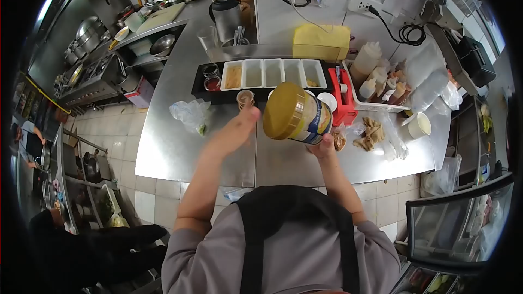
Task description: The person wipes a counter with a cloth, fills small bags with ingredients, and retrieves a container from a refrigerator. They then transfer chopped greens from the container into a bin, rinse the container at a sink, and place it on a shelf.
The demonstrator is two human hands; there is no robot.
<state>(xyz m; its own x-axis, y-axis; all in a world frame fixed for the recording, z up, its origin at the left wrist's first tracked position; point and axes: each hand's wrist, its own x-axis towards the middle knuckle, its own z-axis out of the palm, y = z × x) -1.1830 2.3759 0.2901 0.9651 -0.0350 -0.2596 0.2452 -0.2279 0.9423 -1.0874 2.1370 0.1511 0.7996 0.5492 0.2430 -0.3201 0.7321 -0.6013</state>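
Note:
A large jar [313, 118] with a gold lid [283, 111] and a blue label is held tilted, its lid toward the left. My right hand [325, 148] grips it from below near its base. My left hand [238, 130] is left of the lid, apart from it, slightly blurred, with its fingers near a small clear cup [245, 98]; whether they touch the cup I cannot tell. Behind the jar is a black tray [201, 88] with several white containers [253, 73], one holding orange-brown food.
A plastic bag [190, 116] lies at left on the steel table [163, 155]. At right are a red holder [344, 110], a crate of squeeze bottles [376, 107], a crumpled brown cloth [371, 134] and a white cup [418, 126]. A person [30, 139] is at far left.

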